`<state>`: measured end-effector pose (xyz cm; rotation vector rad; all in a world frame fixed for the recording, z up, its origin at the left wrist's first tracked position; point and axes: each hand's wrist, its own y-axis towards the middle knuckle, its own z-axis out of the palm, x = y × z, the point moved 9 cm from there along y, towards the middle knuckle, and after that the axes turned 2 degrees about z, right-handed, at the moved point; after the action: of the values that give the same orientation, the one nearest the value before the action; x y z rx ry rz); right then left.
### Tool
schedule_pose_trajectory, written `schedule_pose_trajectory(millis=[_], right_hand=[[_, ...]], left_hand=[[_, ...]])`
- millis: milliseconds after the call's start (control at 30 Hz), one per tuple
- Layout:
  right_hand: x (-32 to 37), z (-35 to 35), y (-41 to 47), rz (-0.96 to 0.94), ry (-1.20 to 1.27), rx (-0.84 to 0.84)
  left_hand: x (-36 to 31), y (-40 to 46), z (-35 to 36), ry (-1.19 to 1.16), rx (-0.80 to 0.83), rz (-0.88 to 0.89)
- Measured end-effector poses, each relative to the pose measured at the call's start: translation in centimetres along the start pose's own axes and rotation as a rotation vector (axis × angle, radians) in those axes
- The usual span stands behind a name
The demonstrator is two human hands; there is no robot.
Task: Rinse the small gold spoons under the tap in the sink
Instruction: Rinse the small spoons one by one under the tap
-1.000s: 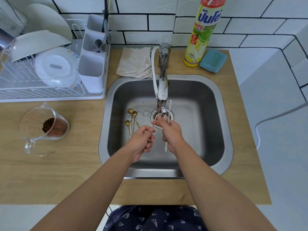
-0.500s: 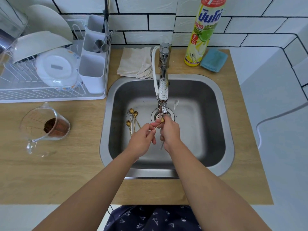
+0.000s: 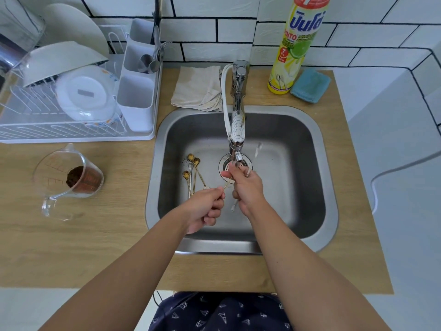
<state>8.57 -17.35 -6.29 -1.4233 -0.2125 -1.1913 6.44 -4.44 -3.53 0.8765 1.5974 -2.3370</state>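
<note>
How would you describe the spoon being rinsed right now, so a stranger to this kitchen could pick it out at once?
Start at the steel sink and find the tap over the drain. Just below its spout, the left hand and right hand hold one thin gold spoon between them. Unlike the other gold spoons lying on the sink floor to the left, this one is lifted.
</note>
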Motion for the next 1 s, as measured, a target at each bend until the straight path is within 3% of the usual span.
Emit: schedule_pose_trajectory(millis=[100,267,367,567,667,833,1000], right_hand=[[0.5,-0.3,0.2,-0.057,-0.156,-0.047],[-0.1,0.8,-0.3,-0.009,-0.176,0.098],[-0.1,0.5,-0.4,-0.02,-0.243,0.038],[-0.8,0.2,-0.3,0.035,-0.108,-0.002],[-0.8,-0.2,-0.6,0.06,-0.066,0.013],[0.1,-0.3,-0.7,0.002,-0.103,-0.015],[0.7,-0.4,-0.3,0.032,-0.128,-0.053]], left_hand=[[0.5,0.1,-0.4,0.016,-0.045,0.013],[1.1,0.3,-1.0,-0.072,-0.029,0.01],[1.5,0.4,-0.8,-0.086,-0.007,-0.003],[1.3,0.7,0.0,-0.132,0.012,0.01],[0.6,0.9,-0.6,-0.001,-0.079,0.086],[-1.3,0.5,-2.2,0.408,-0.314,0.283],[-2.4,0.2,-2.7,0.488,-0.284,0.38]])
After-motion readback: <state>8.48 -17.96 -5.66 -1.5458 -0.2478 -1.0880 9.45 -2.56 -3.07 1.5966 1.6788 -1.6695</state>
